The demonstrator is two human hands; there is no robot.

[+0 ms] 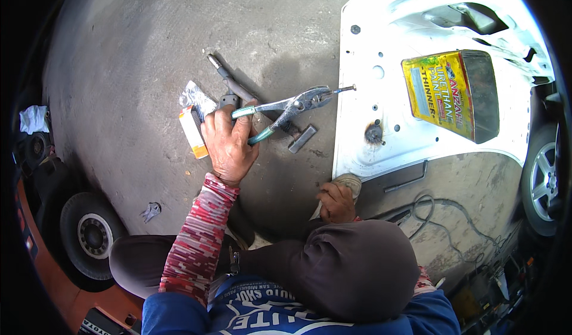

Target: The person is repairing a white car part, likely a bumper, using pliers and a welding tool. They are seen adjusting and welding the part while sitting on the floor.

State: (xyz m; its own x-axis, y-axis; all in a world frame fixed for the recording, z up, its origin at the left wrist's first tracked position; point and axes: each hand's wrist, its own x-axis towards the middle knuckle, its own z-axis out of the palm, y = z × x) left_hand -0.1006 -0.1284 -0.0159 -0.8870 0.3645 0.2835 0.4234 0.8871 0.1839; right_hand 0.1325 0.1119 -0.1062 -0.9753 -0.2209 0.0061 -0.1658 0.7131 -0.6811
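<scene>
- On the concrete floor (149, 67), just off the left edge of the white body panel (357, 138), the person's left hand (229, 141) has its fingers curled shut round the green-sleeved handles of the pliers (286, 109), squeezing them together.
- The plier nose pinches a small bolt (345, 88) right at the panel's left edge; what the bolt sits in cannot be told.
- The right hand (336, 202) rests by the panel's lower left corner, fingers bent over something pale; its hold is unclear.
- Likely trouble: the nose has only a thin bite, so a twist or pull could slip off the bolt, round it, or mar the paint.
- The yellow rectangular can (450, 93) lies tilted on the panel's right part; a jolt to the panel could slide it.
- A small orange-and-white box (192, 132) with crumpled clear wrapper (196, 96) lies on the floor just left of the hand.
</scene>
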